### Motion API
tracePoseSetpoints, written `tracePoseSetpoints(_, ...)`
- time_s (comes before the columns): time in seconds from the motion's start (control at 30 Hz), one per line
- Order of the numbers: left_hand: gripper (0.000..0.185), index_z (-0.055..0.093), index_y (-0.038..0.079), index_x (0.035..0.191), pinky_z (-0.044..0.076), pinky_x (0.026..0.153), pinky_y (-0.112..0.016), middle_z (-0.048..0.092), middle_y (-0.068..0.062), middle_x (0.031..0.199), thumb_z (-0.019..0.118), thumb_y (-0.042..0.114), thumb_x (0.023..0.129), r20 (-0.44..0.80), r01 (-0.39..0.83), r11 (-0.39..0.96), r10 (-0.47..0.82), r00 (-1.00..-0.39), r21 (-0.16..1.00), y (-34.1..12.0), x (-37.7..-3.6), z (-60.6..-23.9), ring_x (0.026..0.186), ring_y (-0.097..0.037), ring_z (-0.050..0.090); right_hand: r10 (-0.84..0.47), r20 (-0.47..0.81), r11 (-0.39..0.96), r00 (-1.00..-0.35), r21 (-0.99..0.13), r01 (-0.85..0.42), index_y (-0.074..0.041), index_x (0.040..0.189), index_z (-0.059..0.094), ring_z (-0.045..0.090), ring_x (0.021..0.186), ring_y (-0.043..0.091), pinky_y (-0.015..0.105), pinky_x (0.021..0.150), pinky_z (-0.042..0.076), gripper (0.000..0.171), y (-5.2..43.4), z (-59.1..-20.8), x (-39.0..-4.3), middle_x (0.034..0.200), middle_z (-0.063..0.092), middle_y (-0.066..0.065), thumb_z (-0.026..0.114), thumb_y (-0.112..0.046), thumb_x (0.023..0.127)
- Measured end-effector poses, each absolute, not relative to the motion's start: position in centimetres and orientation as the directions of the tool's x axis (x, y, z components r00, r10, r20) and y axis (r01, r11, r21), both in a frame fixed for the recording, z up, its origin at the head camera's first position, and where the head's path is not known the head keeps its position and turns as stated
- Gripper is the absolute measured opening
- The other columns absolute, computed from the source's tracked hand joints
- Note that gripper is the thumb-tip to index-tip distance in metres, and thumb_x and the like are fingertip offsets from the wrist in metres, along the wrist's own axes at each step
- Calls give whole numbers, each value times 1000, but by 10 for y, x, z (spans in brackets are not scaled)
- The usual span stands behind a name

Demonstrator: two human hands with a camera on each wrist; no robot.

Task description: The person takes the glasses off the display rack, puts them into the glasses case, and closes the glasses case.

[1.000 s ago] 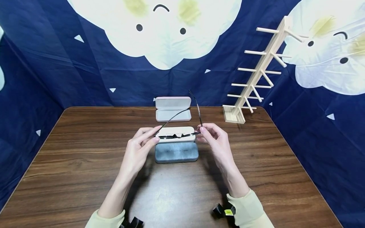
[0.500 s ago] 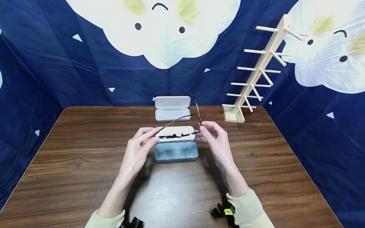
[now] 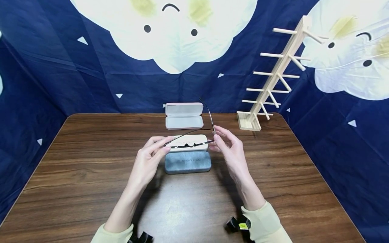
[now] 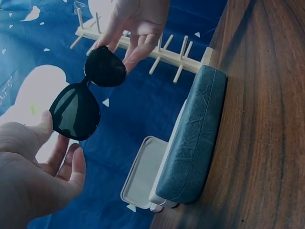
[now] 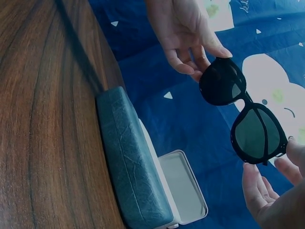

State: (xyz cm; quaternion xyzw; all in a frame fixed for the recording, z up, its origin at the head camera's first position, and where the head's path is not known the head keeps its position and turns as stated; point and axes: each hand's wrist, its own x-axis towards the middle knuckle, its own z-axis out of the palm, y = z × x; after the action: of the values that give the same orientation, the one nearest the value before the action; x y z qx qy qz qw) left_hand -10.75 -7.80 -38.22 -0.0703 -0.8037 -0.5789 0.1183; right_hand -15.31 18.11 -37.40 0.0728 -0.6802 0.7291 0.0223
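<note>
Black sunglasses (image 3: 200, 144) with dark lenses (image 4: 75, 113) are held up between both hands, above the eyeglass cases. My left hand (image 3: 150, 156) pinches their left end, where the left temple arm (image 3: 189, 132) slants inward behind the frame. At the right end, my right hand (image 3: 229, 148) grips the corner with thumb and fingers. The right temple arm (image 3: 209, 113) points away, unfolded. Beneath the sunglasses lie a blue glasses case (image 3: 187, 162) and a white glasses case (image 3: 191, 138), both closed. In the right wrist view, the sunglasses (image 5: 221, 83) show both lenses.
Behind the white case, another glasses case (image 3: 184, 122) stands open with a pale lining. A wooden peg rack (image 3: 273, 76) rises at the table's back right. The brown wooden table (image 3: 91, 175) ends against a blue cloth backdrop (image 3: 91, 84).
The left temple arm has swung inward and down toward the front frame. Fingers of my right hand have lifted slightly; both hands otherwise keep their place and their grip on the sunglasses.
</note>
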Motion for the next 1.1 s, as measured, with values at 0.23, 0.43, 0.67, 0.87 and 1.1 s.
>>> tracePoseSetpoints(0.23, 29, 73, 22, 130, 43, 74, -17, 66, -1, 127, 66, 20, 101, 280, 261, 312, -15, -960, 914, -78, -108, -383, 85, -5, 53, -81, 107, -69, -991, -992, -102, -4, 143, 59, 74, 89, 15, 33, 84, 64, 39, 182, -374, -152, 132, 61, 16, 59, -11, 105)
tracePoseSetpoints(0.43, 29, 73, 17, 129, 44, 75, -16, 66, -3, 129, 67, 18, 101, 286, 268, 314, -11, -958, 911, -78, -108, -383, 90, -3, 55, -103, 112, -42, -988, -993, -108, -2, 146, 56, 74, 88, 11, 32, 86, 64, 41, 182, -376, -153, 135, 58, 21, 57, -12, 106)
tracePoseSetpoints(0.67, 28, 73, 17, 128, 45, 83, -13, 65, -2, 132, 66, 20, 101, 271, 259, 288, -2, -962, 922, -77, -109, -385, 106, -7, 59, -124, 116, -20, -985, -993, -114, -4, 146, 57, 74, 90, 15, 48, 92, 61, 40, 184, -376, -153, 137, 56, 27, 55, -13, 107)
tracePoseSetpoints(0.87, 27, 75, 15, 126, 45, 79, -15, 64, -3, 131, 68, 17, 100, 270, 250, 287, -30, -962, 925, -77, -109, -386, 97, -3, 58, -127, 109, 2, -986, -994, -111, -4, 146, 56, 74, 94, 27, 44, 90, 62, 41, 182, -377, -154, 127, 59, 21, 56, -15, 107)
tracePoseSetpoints(1.1, 25, 77, 14, 122, 45, 78, -14, 65, -1, 128, 72, 18, 97, 237, 209, 271, -78, -968, 940, -79, -109, -385, 93, -2, 59, -126, 82, 17, -989, -996, -85, -6, 145, 58, 73, 90, 24, 47, 92, 61, 42, 180, -378, -153, 126, 60, 20, 61, -10, 103)
